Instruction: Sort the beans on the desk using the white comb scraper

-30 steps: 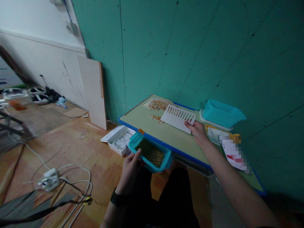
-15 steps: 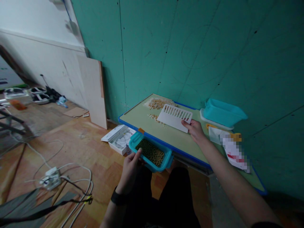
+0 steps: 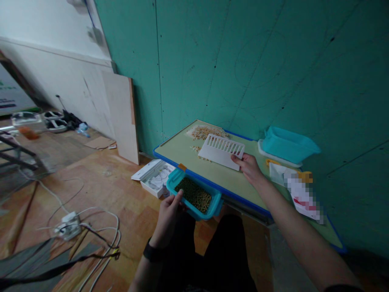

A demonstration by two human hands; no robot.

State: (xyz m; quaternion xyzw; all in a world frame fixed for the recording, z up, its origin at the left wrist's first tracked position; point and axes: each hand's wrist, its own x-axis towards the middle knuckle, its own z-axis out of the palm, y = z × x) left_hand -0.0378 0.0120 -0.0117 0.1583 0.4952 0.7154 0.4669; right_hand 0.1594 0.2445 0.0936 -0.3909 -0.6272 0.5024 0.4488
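Observation:
My left hand (image 3: 170, 207) grips the near left rim of a blue plastic container (image 3: 216, 202), thumb over the edge. Green beans and yellowish beans (image 3: 194, 194) lie inside it. The container is held just below the table's front edge. In my right hand (image 3: 249, 167) is a white slotted scraper (image 3: 216, 156), pinched at its right end and held low over the table (image 3: 179, 149). Whether its lower edge touches the surface I cannot tell. Behind it lies a pile of yellowish beans and pale bits (image 3: 204, 132). A few loose beans (image 3: 195, 149) show at its left edge.
A turquoise basket (image 3: 288, 145) stands on a white lid or tray at the table's back right, near a white packet (image 3: 304, 198) with yellow cloth. An open white box (image 3: 153, 180) sits on the floor. Cables and a power strip (image 3: 69, 225) lie at left.
The scraper has moved slightly left and toward the table's front edge, over some of the scattered beans. My left hand keeps its hold on the container. The view has shifted slightly.

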